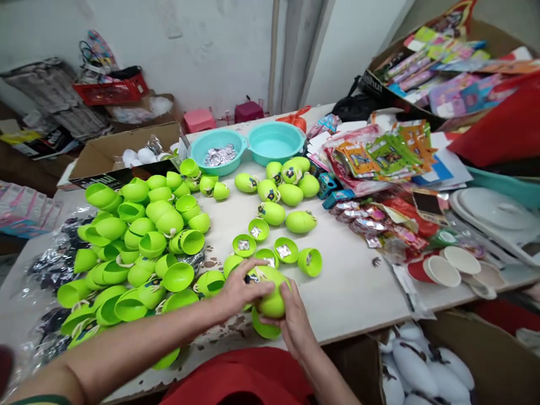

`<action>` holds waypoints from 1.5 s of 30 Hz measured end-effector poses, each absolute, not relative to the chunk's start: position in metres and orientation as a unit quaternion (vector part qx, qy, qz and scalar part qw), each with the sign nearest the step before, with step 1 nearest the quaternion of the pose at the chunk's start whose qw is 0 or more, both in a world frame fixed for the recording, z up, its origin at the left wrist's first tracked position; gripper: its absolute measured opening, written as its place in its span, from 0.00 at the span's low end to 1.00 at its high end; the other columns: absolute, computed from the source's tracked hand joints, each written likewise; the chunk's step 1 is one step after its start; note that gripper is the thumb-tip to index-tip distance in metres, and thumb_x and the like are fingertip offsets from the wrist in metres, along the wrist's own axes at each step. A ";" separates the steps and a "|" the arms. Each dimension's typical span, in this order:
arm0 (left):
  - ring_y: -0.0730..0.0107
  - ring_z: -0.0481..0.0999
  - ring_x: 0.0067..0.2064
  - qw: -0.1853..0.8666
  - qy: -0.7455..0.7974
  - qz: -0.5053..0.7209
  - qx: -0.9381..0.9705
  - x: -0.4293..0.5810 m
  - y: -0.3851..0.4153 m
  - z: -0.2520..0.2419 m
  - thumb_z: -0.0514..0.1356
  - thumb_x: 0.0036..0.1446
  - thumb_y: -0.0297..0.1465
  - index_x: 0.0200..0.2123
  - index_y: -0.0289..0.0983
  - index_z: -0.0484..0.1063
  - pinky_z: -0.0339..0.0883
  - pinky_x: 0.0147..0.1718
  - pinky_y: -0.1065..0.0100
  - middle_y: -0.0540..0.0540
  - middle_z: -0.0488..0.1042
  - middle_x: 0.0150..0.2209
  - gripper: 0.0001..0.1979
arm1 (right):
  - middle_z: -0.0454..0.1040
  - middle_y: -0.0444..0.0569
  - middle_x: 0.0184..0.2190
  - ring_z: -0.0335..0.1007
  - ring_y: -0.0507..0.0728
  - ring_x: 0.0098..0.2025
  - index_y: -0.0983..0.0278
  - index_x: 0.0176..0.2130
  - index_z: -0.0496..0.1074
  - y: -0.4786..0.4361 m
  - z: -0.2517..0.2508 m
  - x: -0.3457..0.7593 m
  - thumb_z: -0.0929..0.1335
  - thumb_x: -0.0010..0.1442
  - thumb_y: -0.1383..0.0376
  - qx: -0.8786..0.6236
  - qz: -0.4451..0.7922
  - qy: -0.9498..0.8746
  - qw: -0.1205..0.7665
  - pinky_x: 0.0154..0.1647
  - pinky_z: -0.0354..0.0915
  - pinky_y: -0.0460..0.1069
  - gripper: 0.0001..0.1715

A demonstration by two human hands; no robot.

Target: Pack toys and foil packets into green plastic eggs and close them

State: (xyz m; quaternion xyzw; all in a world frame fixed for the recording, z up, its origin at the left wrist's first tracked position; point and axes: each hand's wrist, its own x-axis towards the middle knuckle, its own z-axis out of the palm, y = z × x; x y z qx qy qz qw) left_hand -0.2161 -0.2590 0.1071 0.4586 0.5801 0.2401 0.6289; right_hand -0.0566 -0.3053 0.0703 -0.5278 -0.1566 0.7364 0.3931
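Between my two hands is a lime-green plastic egg [272,291], its halves together. My left hand [240,289] grips its left end, beside a small dark patch and a pale cord. My right hand [295,318] wraps the right side, fingers partly hidden underneath. Just beyond lie open egg halves with small silvery packets inside, such as one half [287,250] and another half [310,262]. A green half [265,326] sits below the held egg. Closed eggs [272,214] are grouped farther back. A large heap of loose green halves [143,236] covers the table to my left.
At the back stand two turquoise basins; the left basin [198,160] holds silvery packets. A cardboard box [126,146] with white pieces is behind the heap. Snack packets [392,152], paper cups [441,271] and a white lid [498,208] crowd the right. White eggs [415,365] fill a box below.
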 end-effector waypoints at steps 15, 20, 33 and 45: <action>0.65 0.78 0.43 0.321 0.751 0.156 0.555 -0.302 -0.210 0.081 0.52 0.64 0.41 0.56 0.39 0.68 0.72 0.36 0.67 0.42 0.75 0.52 0.22 | 0.67 0.53 0.61 0.65 0.71 0.60 0.56 0.45 0.74 -0.220 0.016 0.081 0.78 0.38 0.52 -0.673 0.495 -0.096 0.540 0.43 0.72 0.66 0.34; 0.57 0.76 0.43 0.224 0.791 0.014 0.569 -0.374 -0.227 0.051 0.56 0.61 0.34 0.41 0.35 0.77 0.68 0.43 0.61 0.40 0.78 0.42 0.12 | 0.65 0.63 0.61 0.68 0.70 0.57 0.59 0.34 0.70 -0.164 -0.033 0.144 0.79 0.38 0.64 -0.732 0.373 -0.003 0.570 0.35 0.70 0.62 0.23; 0.42 0.70 0.50 0.151 0.744 -0.175 0.627 -0.339 -0.212 -0.008 0.48 0.58 0.18 0.43 0.23 0.76 0.64 0.45 0.50 0.23 0.73 0.45 0.18 | 0.64 0.60 0.49 0.73 0.63 0.48 0.61 0.35 0.62 -0.102 -0.053 0.104 0.73 0.54 0.58 -0.750 0.439 -0.001 0.495 0.32 0.72 0.54 0.17; 0.51 0.75 0.45 0.226 0.753 -0.071 0.614 -0.378 -0.199 0.035 0.56 0.53 0.29 0.36 0.34 0.77 0.69 0.41 0.59 0.38 0.76 0.41 0.11 | 0.69 0.49 0.46 0.69 0.59 0.50 0.64 0.44 0.67 -0.208 -0.019 0.078 0.74 0.47 0.51 -0.775 0.314 -0.167 0.522 0.53 0.69 0.61 0.30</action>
